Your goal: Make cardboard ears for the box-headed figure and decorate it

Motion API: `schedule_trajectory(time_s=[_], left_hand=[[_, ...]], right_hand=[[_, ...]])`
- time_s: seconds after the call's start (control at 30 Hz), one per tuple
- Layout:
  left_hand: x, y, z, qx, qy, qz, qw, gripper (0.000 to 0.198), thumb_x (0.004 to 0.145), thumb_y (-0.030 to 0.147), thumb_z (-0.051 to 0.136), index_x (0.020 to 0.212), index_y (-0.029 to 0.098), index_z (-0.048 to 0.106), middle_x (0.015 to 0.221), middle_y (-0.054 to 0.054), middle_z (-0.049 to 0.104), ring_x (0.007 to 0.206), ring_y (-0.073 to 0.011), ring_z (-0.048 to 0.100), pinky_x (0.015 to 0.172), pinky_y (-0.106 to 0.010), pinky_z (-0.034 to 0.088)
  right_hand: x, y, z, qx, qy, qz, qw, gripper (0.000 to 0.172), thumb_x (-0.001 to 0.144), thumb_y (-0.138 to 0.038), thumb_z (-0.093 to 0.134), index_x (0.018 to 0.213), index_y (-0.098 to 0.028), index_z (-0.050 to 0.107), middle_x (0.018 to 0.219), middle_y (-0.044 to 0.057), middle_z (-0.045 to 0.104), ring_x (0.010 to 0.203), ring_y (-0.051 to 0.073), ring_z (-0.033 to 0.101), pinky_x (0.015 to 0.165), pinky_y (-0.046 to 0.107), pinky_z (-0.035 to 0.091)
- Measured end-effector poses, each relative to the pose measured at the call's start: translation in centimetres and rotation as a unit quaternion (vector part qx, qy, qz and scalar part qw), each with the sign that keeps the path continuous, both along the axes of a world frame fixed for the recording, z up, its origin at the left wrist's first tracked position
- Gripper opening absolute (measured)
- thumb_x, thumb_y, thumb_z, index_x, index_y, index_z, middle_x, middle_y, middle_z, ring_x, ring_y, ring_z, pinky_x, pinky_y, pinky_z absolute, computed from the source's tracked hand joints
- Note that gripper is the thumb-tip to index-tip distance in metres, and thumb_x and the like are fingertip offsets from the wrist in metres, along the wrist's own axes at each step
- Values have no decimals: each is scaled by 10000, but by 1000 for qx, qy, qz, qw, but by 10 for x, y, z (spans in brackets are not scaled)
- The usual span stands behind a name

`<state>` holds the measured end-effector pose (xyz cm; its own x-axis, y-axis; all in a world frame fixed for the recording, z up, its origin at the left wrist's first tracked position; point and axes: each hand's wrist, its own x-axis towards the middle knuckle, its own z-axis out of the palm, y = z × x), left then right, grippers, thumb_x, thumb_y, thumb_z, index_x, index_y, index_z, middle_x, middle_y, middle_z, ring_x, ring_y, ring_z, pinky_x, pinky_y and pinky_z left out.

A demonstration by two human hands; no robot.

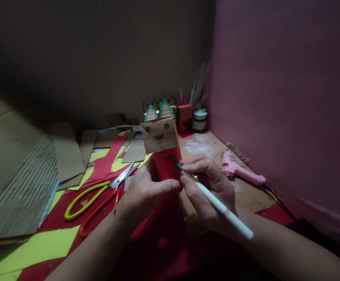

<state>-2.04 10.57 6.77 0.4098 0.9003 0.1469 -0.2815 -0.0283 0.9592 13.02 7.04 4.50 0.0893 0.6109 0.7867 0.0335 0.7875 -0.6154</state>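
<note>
My left hand (146,187) is closed around the red lower body of a cardboard animal figure (159,134). Its brown head has drawn eyes, nose, whiskers and pink cheeks, with two teal-edged ears on top. A heart outline (166,162) is drawn on the red body, and part of its upper right is filled in dark. Pinched in my right hand (207,183) is a white marker (216,203), its green tip end at the heart's right side. The left thumb lies across the body just below the heart.
Yellow-and-red-handled scissors (111,189) lie open at left, among red and yellow paper strips (108,162) and cardboard pieces (67,146). A pink glue gun (240,169) rests on cardboard at right. Behind stand similar figures (184,117), a lidded jar (199,119) and clear sticks (198,86).
</note>
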Motion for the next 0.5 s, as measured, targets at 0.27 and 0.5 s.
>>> schedule_trajectory(time_s=[0.27,0.5], left_hand=[[-2,-1,0,-1,4,0,1000,437,652,239,908,1041,194,714,1026,-56,755,1025,-284,694,941,-408,528],[-2,1,-1,8,10,-1,1000,449,661,235,899,1071,196,720,1070,-59,767,1047,-294,701,956,-415,529]], right_hand=[[-1,1,2,14,0,-3,1000,267,902,-29,614,1079,-228,631,962,3,577,802,126,558,653,274,465],[-1,0,4,12,5,-10,1000,268,899,-22,609,1066,-230,637,954,1,582,796,123,559,651,267,474]])
